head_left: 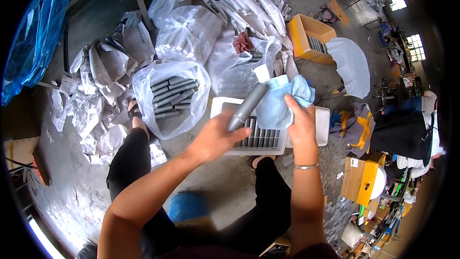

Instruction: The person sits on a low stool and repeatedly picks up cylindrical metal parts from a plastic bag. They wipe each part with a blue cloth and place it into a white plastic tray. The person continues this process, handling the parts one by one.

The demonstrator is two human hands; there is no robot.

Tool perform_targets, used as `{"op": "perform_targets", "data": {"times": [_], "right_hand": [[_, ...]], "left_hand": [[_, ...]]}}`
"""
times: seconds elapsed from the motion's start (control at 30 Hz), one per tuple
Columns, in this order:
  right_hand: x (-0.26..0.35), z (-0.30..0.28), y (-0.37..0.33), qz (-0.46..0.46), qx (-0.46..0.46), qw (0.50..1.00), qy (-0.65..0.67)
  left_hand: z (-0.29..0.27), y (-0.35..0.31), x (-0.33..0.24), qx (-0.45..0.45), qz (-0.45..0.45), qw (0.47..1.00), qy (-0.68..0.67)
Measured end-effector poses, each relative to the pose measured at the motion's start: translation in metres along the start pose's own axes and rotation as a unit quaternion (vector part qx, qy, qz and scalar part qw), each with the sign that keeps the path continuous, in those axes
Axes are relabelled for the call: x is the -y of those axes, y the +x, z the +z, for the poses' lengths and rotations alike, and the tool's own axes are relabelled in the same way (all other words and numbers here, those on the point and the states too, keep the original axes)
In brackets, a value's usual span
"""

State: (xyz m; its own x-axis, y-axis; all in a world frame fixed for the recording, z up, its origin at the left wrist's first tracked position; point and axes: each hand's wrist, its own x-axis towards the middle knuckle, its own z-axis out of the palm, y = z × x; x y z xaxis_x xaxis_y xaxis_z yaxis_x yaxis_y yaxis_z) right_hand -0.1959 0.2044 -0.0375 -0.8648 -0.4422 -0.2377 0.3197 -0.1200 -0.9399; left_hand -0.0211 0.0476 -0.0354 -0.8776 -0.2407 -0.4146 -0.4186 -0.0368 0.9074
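My left hand is closed round the lower end of a grey cylindrical tube, which tilts up to the right. Its upper end meets a light blue cloth bunched in my right hand. A silver bracelet circles my right wrist. Below my hands stands a white tray with several dark grey tubes lined up in it, partly hidden by the cloth and my left hand. To the left, an open clear plastic bag holds several more grey tubes.
Crumpled newspaper lies at the left. Filled plastic bags and rolled paper bundles stand farther back. An open cardboard box is at the back right, a white lid-like tray beside the tube tray. Another person is at the right.
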Motion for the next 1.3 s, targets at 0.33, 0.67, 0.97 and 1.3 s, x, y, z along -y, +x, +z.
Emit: {"op": "perform_targets", "data": {"times": [0.33,0.67,0.97,1.3], "right_hand": [[-0.024,0.058,-0.062,-0.227,-0.081,0.936,-0.256],[-0.018,0.065,-0.072,-0.333,0.024,0.857,-0.392],[-0.007,0.045,-0.076,-0.216,-0.006,0.957,-0.195],[-0.001,0.037,-0.084,-0.18,0.023,0.982,-0.055]], "left_hand": [[0.003,-0.011,0.005,-0.007,0.011,0.999,-0.035],[0.001,-0.013,0.019,0.066,-0.002,0.986,-0.153],[0.007,-0.033,0.011,0.151,-0.058,0.918,-0.361],[0.009,-0.034,0.015,0.268,-0.078,0.875,-0.396]]}}
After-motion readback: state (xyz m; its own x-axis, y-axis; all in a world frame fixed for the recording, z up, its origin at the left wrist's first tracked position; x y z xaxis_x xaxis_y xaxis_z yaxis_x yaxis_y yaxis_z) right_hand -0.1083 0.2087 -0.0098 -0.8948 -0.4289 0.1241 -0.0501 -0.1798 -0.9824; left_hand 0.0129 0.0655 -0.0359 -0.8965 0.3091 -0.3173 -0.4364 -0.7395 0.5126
